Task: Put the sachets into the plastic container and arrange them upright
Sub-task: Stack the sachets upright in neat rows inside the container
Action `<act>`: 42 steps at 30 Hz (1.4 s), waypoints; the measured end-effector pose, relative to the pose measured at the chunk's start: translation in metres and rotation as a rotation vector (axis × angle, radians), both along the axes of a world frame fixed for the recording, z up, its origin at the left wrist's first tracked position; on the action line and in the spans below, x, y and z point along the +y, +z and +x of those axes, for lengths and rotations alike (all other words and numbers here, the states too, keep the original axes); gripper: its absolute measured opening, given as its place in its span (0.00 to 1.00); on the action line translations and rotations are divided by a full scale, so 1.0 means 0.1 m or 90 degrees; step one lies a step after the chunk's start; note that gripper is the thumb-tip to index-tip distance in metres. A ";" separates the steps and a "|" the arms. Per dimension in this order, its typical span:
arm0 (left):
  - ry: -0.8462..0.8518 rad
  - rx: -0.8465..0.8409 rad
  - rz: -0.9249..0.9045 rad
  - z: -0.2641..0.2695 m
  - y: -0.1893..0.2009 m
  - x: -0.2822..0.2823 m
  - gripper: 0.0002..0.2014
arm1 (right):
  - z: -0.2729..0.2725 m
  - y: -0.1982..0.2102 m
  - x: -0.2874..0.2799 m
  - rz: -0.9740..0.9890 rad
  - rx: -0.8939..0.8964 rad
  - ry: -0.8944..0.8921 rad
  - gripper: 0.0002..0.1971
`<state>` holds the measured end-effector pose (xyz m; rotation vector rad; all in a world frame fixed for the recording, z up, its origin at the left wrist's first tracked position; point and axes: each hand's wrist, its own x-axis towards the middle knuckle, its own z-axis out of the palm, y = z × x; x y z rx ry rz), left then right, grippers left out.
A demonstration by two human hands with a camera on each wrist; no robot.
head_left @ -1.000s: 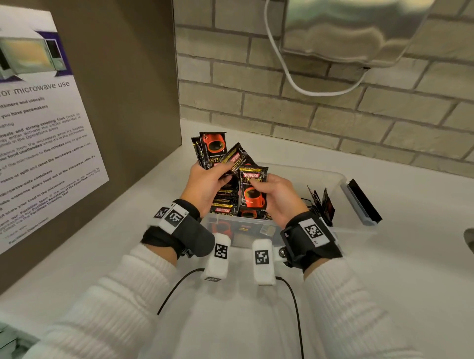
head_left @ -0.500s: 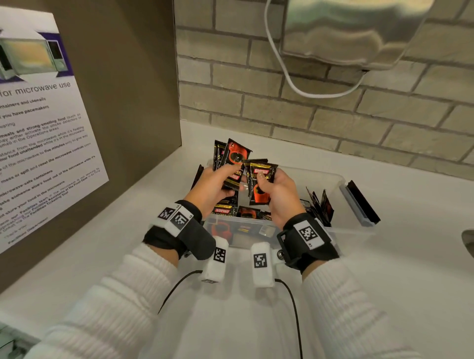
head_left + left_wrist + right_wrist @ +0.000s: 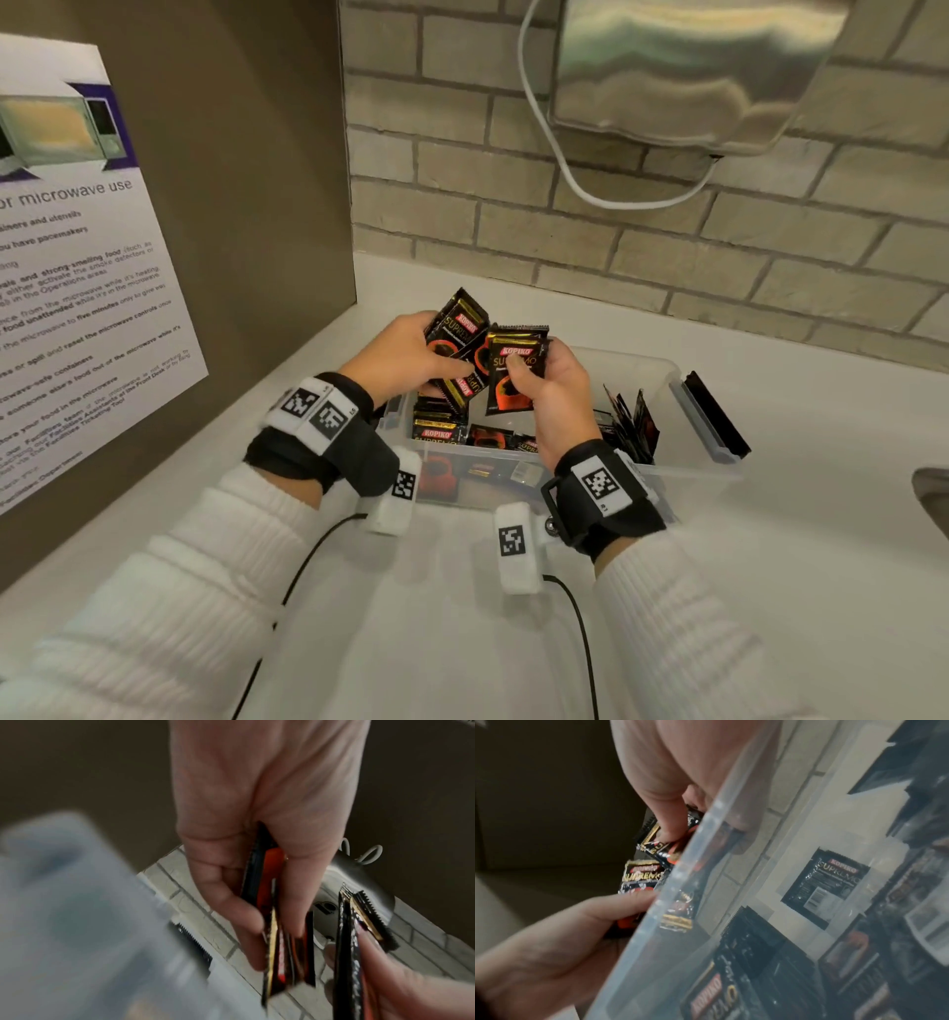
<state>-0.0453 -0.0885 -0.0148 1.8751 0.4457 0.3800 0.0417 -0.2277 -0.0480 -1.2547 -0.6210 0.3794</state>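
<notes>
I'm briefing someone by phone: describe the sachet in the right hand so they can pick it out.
Find the clear plastic container on the white counter. Above its left half the right hand pinches one sachet: upright, label facing the camera, unlike the fanned bunch beside it.

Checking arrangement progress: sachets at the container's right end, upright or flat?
Upright, leaning slightly. The sachets at the right end stand on edge against each other inside the plastic container; those at the left are still jumbled.
</notes>
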 end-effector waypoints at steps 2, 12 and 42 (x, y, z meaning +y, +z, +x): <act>-0.020 0.043 0.092 -0.01 0.09 0.05 0.17 | -0.02 -0.01 0.03 -0.043 -0.092 -0.011 0.14; -0.032 -0.059 -0.147 -0.05 0.05 0.04 0.19 | 0.07 -0.04 0.02 -0.068 0.116 -0.035 0.08; 0.005 -0.153 -0.422 0.01 -0.19 -0.23 0.22 | 0.06 -0.01 0.03 -0.001 0.158 0.098 0.18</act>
